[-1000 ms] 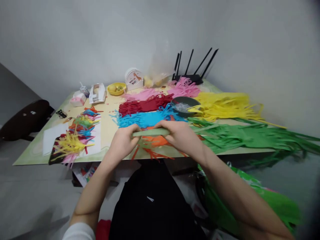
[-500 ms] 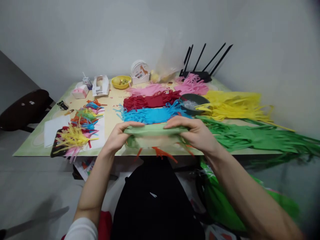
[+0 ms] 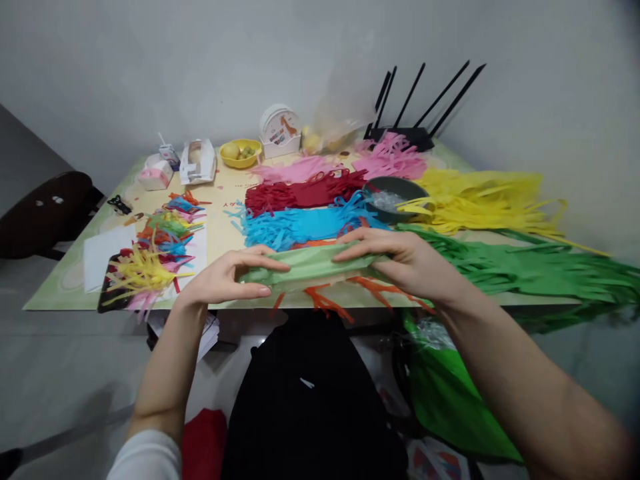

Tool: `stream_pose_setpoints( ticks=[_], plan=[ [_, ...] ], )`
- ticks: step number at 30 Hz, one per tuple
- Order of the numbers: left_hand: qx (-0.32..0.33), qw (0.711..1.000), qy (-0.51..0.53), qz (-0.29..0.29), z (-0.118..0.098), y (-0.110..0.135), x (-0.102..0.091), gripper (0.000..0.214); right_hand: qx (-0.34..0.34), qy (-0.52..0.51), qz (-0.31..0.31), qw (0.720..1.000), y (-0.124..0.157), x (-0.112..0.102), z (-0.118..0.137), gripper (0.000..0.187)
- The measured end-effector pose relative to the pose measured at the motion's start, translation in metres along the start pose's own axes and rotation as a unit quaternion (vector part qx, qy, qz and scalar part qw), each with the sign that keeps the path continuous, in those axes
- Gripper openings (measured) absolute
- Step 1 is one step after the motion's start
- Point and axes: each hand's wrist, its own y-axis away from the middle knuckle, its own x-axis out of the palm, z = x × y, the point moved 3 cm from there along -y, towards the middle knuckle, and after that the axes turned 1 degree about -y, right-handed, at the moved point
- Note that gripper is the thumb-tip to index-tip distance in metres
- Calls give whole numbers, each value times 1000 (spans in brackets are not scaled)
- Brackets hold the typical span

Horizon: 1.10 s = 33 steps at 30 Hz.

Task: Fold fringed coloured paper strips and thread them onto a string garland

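Note:
A light green folded strip of thin, soft-looking sheet (image 3: 313,261) stretches sideways between my hands at the table's front edge. My left hand (image 3: 220,277) has its thumb and fingers around the strip's left end. Closed on the other end is my right hand (image 3: 407,261), its fingers lying along the top edge. Orange fringe (image 3: 325,303) shows below the strip and hangs toward the front. Just behind my hands lie a blue fringed bundle (image 3: 315,223) and a dark red one (image 3: 310,193).
Green (image 3: 530,267), yellow (image 3: 480,193) and pink fringed bundles (image 3: 393,157) lie to the right and back, around a dark bowl (image 3: 395,210). Multicoloured tassels (image 3: 170,233) lie at left. A router (image 3: 400,137), yellow fruit bowl (image 3: 240,163) and milk-type carton (image 3: 170,157) stand at the back.
The light green strip, blurred and hanging wider before, is now a narrower folded band. My left hand has moved left and its thumb now shows below the strip. The view has shifted slightly.

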Motion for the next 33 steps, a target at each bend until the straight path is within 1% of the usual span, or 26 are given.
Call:
stream_pose_setpoints(
  ticks=[1, 3, 5, 6, 7, 8, 9, 11, 13, 14, 15, 16, 17, 18, 20, 21, 23, 25, 27, 30, 31, 33],
  plan=[
    [-4, 1000, 8, -15, 0, -1, 0, 32, -2, 1, 1, 1000, -1, 0, 0, 44],
    [-21, 996, 34, -75, 2, -4, 2, 34, -5, 1, -6, 1000, -2, 2, 0, 43],
    [-47, 990, 45, -128, 6, -8, 5, 43, -8, -2, -14, 1000, -3, 5, 0, 41],
    [-64, 988, 41, -135, 7, -10, 8, 47, -11, -3, -16, 1000, -2, 6, 0, 40],
    [-85, 988, 33, -126, 8, -12, 12, 45, -16, -4, -14, 1000, -2, 6, -1, 38],
    [-108, 988, 22, -108, 9, -14, 15, 38, -25, -5, -7, 1000, -1, 5, -1, 37],
    [-129, 988, 11, -89, 10, -15, 17, 34, -33, -5, 11, 999, 0, 2, -1, 35],
    [-150, 986, -9, -71, 9, -15, 20, 37, -31, 2, 76, 997, 1, -3, -2, 36],
    [-144, 986, -31, -81, 6, -16, 20, 37, 5, 10, 146, 989, 1, -8, -3, 49],
    [-139, 986, -44, -86, 5, -16, 20, 36, 33, 15, 161, 986, 0, -9, -3, 58],
    [-136, 985, -55, -86, 3, -17, 21, 35, 60, 25, 156, 986, -2, -9, -3, 64],
    [-135, 985, -64, -83, 2, -17, 21, 33, 79, 42, 136, 987, -5, -7, -3, 65],
    [-137, 985, -71, -80, 1, -18, 22, 32, 92, 66, 114, 987, -8, -4, -2, 59],
    [-138, 984, -77, -80, 1, -18, 23, 31, 99, 96, 99, 986, -11, 0, 0, 48],
    [-137, 983, -88, -86, 2, -20, 24, 29, 99, 151, 93, 979, -17, 10, 3, 23],
    [-135, 982, -95, -92, 3, -20, 23, 28, 93, 166, 96, 977, -19, 14, 4, 19],
    [-133, 980, -115, -96, 4, -22, 22, 26, 88, 175, 104, 975, -22, 17, 7, 22],
    [-125, 980, -128, -85, 4, -24, 19, 23, 85, 171, 115, 975, -25, 16, 9, 22],
    [-118, 984, -121, -52, 2, -27, 17, 26, 88, 166, 134, 973, -27, 12, 10, 22],
    [-134, 985, -110, -8, 0, -31, 15, 31, 92, 160, 153, 971, -29, 7, 12, 26],
    [-141, 984, -112, -4, -1, -32, 14, 33, 95, 157, 158, 970, -30, 6, 12, 30],
    [-146, 982, -118, -17, -2, -34, 13, 33, 98, 155, 163, 969, -30, 5, 11, 35]
  ],
)
